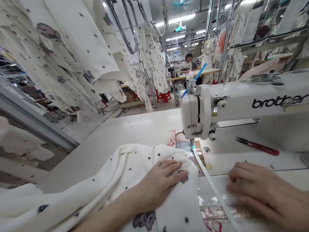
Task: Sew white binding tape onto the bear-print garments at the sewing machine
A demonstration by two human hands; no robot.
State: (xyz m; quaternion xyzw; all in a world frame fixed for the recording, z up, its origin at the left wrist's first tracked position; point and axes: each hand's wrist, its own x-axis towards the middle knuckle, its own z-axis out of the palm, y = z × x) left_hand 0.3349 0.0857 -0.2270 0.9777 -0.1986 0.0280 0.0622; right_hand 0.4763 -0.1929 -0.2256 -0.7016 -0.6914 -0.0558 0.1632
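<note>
White fleecy fabric [135, 174] printed with dark spots and bear figures lies bunched over the table's near side, its right end by the sewing machine's needle. My left hand [160, 180], a ring on one finger, rests flat on it, fingers stretched forward. From beneath the presser foot [192, 145] a narrow white tape [213, 188] runs down toward me. To the right of that tape is my right hand [253, 187], blurred, with its fingers bent. Whether it holds anything I cannot make out. The white sewing machine [231, 103] reads "brother".
Red-handled thread snips [258, 146] lie under the machine arm. A blue pen [200, 71] sticks up at the machine head. Printed garment pieces [79, 42] hang at left, above the white table [145, 125]. Further back, a person [190, 62] sits at another machine, near a red stool [163, 96].
</note>
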